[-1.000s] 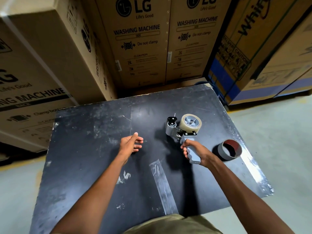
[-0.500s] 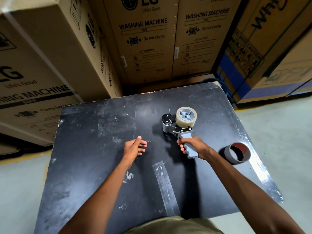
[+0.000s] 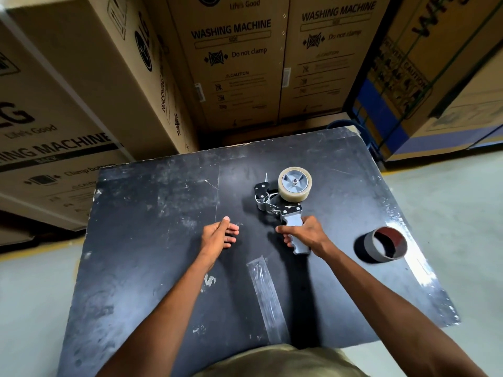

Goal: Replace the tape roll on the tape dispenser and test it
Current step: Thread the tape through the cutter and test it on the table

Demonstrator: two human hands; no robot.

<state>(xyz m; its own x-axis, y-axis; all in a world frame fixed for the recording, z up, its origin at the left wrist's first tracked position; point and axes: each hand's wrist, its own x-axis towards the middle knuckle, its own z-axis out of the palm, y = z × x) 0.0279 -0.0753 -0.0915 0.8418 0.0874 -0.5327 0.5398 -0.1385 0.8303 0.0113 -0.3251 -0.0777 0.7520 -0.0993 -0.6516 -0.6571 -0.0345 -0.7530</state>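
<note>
Scuffed black table (image 3: pixel 141 240) among cartons (image 3: pixel 234 63); right hand (image 3: pixel 307 235) gripping dispenser (image 3: pixel 288 202), left hand (image 3: pixel 217 236) slack, empty.

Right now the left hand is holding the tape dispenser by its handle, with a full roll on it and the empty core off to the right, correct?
Not quite: the head view shows the right hand gripping the tape dispenser handle; the left hand holds nothing. The full roll is mounted, and the empty core lies to the right.

Dim, sharp (edges wide-angle warped)
</note>
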